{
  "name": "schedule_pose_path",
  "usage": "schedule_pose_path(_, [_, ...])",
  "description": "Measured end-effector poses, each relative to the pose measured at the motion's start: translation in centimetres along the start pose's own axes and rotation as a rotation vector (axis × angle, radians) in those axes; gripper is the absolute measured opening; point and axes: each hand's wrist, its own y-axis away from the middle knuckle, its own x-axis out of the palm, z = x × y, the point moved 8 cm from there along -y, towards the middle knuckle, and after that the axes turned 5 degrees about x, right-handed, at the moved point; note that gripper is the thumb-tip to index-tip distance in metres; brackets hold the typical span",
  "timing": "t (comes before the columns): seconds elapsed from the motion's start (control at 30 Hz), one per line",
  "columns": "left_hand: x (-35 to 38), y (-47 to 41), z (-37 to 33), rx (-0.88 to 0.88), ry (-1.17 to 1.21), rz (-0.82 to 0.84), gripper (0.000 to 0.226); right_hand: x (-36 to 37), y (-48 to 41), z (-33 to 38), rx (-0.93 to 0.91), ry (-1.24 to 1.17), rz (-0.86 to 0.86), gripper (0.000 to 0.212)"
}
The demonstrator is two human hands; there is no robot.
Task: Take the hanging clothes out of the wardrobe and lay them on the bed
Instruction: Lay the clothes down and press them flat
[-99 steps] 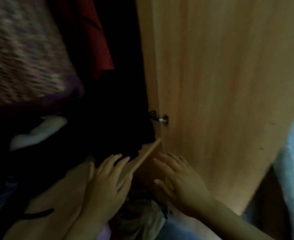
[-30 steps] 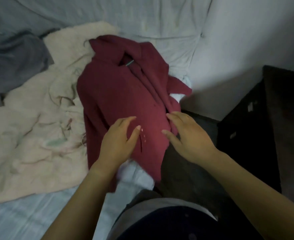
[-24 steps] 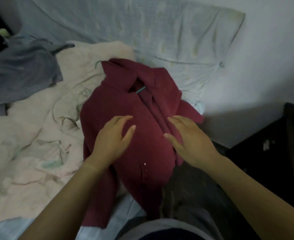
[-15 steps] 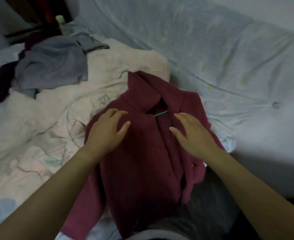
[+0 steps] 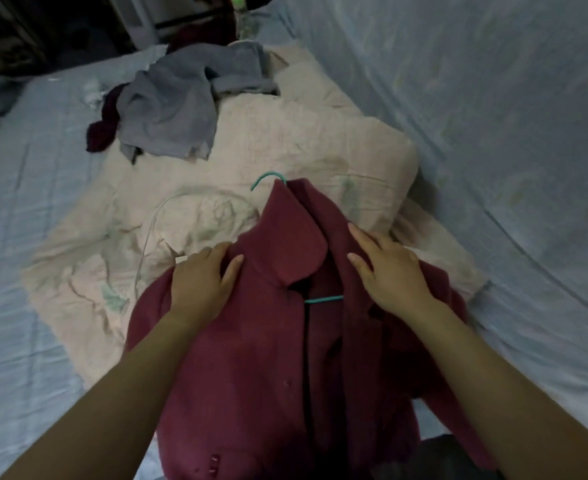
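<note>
Our left hand (image 5: 202, 282) and right hand (image 5: 387, 271) rest flat, fingers spread, on the maroon coat's (image 5: 268, 341) shoulders; coat lies on the bed (image 5: 25, 202).

Hands (image 5: 296, 282) flat — maroon coat (image 5: 261, 358).

Coat (image 5: 257, 358) lies front-up on blanket (image 5: 303, 143), centre-bottom, w/ hanger (image 5: 323, 299) inside it; hook pokes out past collar at far end. Blanket lies on bed (image 5: 25, 271), which extends left. L hand (image 5: 200, 284) rests flat on coat's left shoulder, R hand (image 5: 389, 271) on right shoulder. Clothes heap (image 5: 171, 109) sits on blanket's far-left end, behind coat. Drape (image 5: 493, 98) hangs along right side.
</note>
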Motion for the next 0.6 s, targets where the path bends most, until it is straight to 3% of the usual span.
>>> schedule_pose_path(0.13, [-1.3,0.9,-0.5,-0.014,0.049,-0.007,0.056,-1.2,0.3,0.2,-0.03,-0.128,-0.043,0.054])
schedule_pose_path(0.4, [-7.5,8.7,0.3,-0.111,0.239,-0.21,0.049,-3.2,4.8,6.1,-0.256,-0.335,-0.051,0.037])
schedule_pose_path(0.6, [-12.6,20.2,6.3,-0.281,0.289,-0.308,0.023,-1.4,10.5,15.2,-0.423,-0.357,0.01,0.037])
